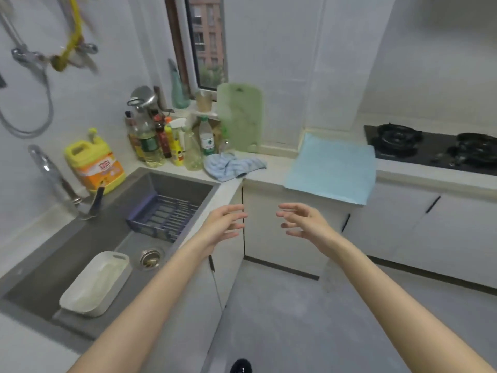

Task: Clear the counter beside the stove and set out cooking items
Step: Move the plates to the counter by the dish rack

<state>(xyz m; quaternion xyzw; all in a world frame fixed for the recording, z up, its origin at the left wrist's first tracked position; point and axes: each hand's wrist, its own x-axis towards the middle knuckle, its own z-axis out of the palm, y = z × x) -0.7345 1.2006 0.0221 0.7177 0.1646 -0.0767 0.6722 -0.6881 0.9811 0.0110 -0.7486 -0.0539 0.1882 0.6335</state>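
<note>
Beside stove, blue mat on white counter

I've got both bare forearms stretched forward and converging, left hand and right hand level and near each other, palms roughly facing inward, fingers spread and loosely curled, both empty, touching nothing.

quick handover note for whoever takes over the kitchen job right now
Left hand and right hand: both open, empty, held out in front of the cabinets.
Counter beside the black gas stove: a light blue flat cloth lies on it; a crumpled blue striped towel sits toward the bottles; a pale green cutting board leans on the wall.
Done: nothing visibly.
Left: clear these, set out cooking items.
</note>
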